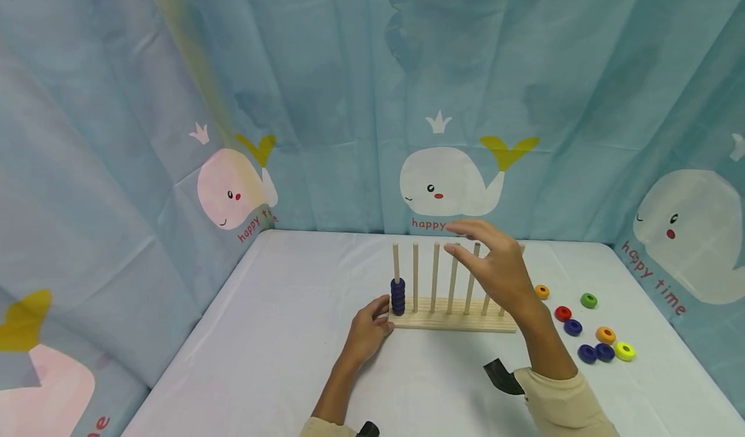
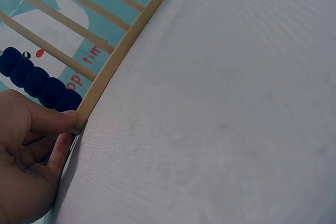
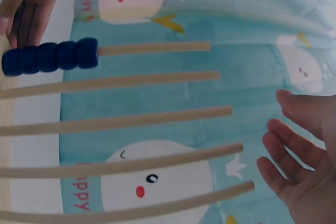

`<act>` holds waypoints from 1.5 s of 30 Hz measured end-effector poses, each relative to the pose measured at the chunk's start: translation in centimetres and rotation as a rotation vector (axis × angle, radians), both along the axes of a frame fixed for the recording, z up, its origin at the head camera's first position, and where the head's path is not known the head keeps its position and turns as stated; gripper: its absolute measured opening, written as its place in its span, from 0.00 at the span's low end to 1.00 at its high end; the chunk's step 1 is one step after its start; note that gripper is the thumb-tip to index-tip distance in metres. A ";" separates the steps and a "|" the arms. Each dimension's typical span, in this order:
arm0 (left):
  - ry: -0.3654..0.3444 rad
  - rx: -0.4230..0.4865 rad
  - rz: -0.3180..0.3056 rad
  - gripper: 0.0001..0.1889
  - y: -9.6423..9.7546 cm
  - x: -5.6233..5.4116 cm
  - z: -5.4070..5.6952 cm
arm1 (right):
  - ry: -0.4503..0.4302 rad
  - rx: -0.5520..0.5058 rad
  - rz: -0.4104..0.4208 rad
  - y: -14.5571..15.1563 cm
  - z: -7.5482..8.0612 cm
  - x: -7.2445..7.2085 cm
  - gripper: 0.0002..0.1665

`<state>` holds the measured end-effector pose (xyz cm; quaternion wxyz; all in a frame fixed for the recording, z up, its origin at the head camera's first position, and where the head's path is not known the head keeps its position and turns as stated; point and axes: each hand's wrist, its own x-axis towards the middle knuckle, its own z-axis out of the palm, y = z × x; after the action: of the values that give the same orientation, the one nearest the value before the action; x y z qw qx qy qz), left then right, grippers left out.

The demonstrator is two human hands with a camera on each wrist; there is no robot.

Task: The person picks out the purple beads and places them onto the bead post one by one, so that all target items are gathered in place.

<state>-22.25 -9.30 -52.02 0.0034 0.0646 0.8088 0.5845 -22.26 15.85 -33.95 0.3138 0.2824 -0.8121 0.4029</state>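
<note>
Peg abacus sat on the white tablecloth, to the left of the loose beads. The step in hand looked like threading beads onto pegs: the leftmost peg carried five dark blue beads, stacked low against the base, while the next four pegs to its right carried none. The left hand pinched the base's left end between thumb and fingers, probably to brace it. The right hand was raised near the peg tops, its thumb and fingers well apart in a loose curve, with nothing between them. Its next move probably called for reaching right for another bead (three blue ones lay there, two side by side at the near side). Among them lay two orange beads, a green bead and a yellow bead; no tray or box for them showed.
</note>
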 end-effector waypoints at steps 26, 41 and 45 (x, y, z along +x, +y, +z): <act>0.003 0.019 -0.007 0.32 -0.1 -0.1 -0.5 | -0.025 -0.141 -0.204 8.5 -3.4 1.9 0.22; 0.002 0.002 0.005 0.31 -0.1 0.0 -0.2 | -0.227 -0.075 -0.334 12.9 -4.9 2.6 0.21; 0.000 0.003 0.002 0.32 0.0 0.0 -0.2 | -0.296 -0.048 -0.339 14.2 -5.3 2.6 0.24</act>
<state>-22.27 -9.30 -52.24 0.0026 0.0638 0.8082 0.5855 -19.66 30.07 -39.30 0.2611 0.0720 -0.8753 0.4006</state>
